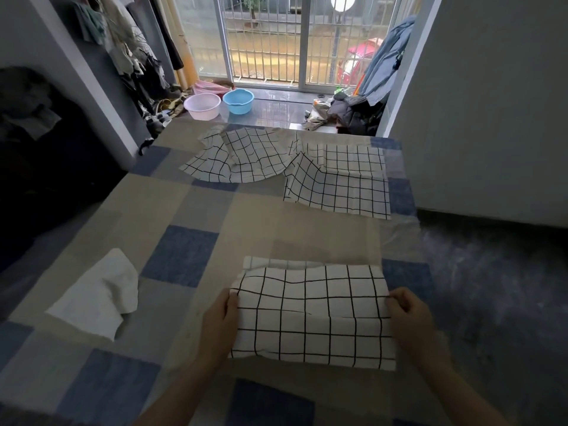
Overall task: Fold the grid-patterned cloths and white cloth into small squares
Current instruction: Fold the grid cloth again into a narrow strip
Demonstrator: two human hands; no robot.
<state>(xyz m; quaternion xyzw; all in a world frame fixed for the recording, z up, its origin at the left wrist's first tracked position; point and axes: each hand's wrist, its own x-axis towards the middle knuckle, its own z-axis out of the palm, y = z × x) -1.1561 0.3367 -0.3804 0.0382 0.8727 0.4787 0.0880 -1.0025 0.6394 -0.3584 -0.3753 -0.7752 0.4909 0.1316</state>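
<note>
A grid-patterned cloth (310,315), folded over into a wide band, lies on the table in front of me. My left hand (219,324) pinches its left edge and my right hand (408,318) pinches its right edge. Two more grid-patterned cloths lie loose at the far end: a crumpled one (242,158) at centre and a flatter one (341,182) to its right. A rumpled white cloth (98,296) rests at the near left, apart from my hands.
The table wears a blue, grey and beige checked cover (181,256). Beyond its far edge stand a pink basin (202,106) and a blue basin (238,101) on the floor. A white wall (491,118) flanks the right; dark floor lies below it.
</note>
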